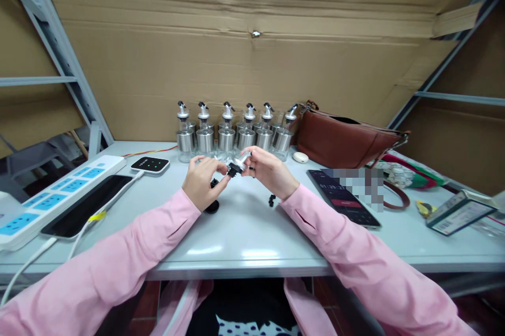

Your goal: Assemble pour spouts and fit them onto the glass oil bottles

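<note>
Between my hands, above the middle of the table, is a bottle pourer [240, 160] with a silver cap and a black ribbed stopper. My right hand [272, 170] grips the silver cap. The thumb and fingers of my left hand [204, 181] pinch the black stopper end. A black round part [213, 206] lies under my left hand, partly hidden by it. Near my right wrist lie small black pieces [272, 200]. Behind my hands stands a row of several glass and steel bottles [226, 141] with pourers fitted on the front ones.
To the left are a white power strip [65, 191], a dark phone [87, 204] with cables and a small white device [150, 165]. A brown bag [343, 139], a tablet-like screen [343, 199], a white round case [300, 157] and a small box [460, 212] occupy the right.
</note>
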A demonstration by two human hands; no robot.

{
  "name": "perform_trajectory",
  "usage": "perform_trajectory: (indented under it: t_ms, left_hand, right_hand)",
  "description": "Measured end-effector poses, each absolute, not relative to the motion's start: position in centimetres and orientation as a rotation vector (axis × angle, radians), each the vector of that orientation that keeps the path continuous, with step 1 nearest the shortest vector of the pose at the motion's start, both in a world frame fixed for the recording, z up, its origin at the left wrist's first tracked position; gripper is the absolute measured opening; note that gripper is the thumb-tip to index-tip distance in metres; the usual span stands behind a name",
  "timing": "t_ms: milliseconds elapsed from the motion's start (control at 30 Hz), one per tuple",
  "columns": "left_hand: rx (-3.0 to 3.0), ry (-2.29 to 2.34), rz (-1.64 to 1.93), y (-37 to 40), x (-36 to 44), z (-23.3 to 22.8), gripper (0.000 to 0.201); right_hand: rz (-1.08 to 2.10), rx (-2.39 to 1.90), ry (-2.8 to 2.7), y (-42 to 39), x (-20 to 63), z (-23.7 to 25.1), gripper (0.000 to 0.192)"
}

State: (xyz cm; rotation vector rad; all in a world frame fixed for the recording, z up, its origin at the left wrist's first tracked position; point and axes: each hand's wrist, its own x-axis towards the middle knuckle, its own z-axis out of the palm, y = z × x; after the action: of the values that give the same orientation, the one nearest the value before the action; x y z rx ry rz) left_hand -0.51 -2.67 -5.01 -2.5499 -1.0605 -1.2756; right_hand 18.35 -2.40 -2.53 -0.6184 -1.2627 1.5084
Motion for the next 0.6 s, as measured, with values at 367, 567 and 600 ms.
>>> perform_trajectory:
  t_ms: [367,567,600]
  left_hand:
    - [-2.490,-0.986,-1.364,-2.78,-0.48,-5.28,0.017]
    - [-2.593,-0.754,-1.256,-2.75,-0.44,-5.47,0.049]
    - [-2.603,-0.717,-1.232,-2.71,-0.45,-5.53,0.049]
  right_hand:
    - [1.611,-0.567,-1.259,-2.28,18.46,-2.73,0.017]
    - [1.658,-0.575,-1.314,-2.34,18.37,-2.91,0.017]
    - [1.667,-0.576,-1.323,-2.34,18.36,-2.95,0.018]
